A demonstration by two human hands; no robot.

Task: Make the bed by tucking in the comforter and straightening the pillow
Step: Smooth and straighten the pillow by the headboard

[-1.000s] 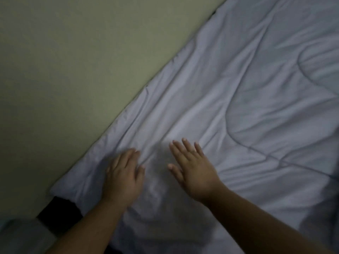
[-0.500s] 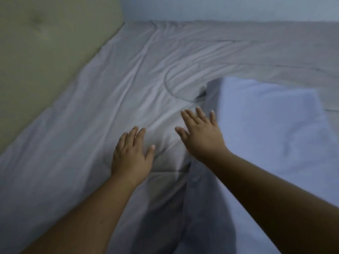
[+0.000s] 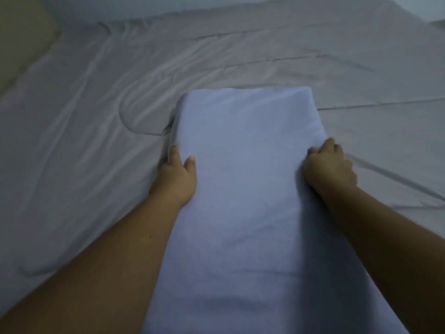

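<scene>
Because the light is dim and the picture soft with blur, fine detail is hard to read: the near end of the long pale blue fabric-covered pillow (image 3: 243, 189) runs off the bottom edge, both forearms are cut by the frame, and the fingers of the left hand (image 3: 174, 178) vanish under the pillow's left side, only the thumb lying on top. The right hand (image 3: 328, 168) is curled around the opposite long edge, knuckles up, its fingertips buried in the cloth. So both hands are closed on the pillow, one on each side, with its whole width between them. The pillow lies lengthways away from the viewer on the wrinkled greyish-lilac quilted comforter (image 3: 84, 141), which covers the bed to the far edge; whether its border is tucked in there cannot be told. A strip of olive padded headboard (image 3: 21, 37) shows at the upper left, mostly out of view, and a pale wall (image 3: 120, 6) closes the top.

Half a second ago both hands were spread flat and open on the comforter, close to each other (the right one just at the pillow's corner), and the pillow sat off to the right; now it lies centred between the arms and is gripped on both flanks
</scene>
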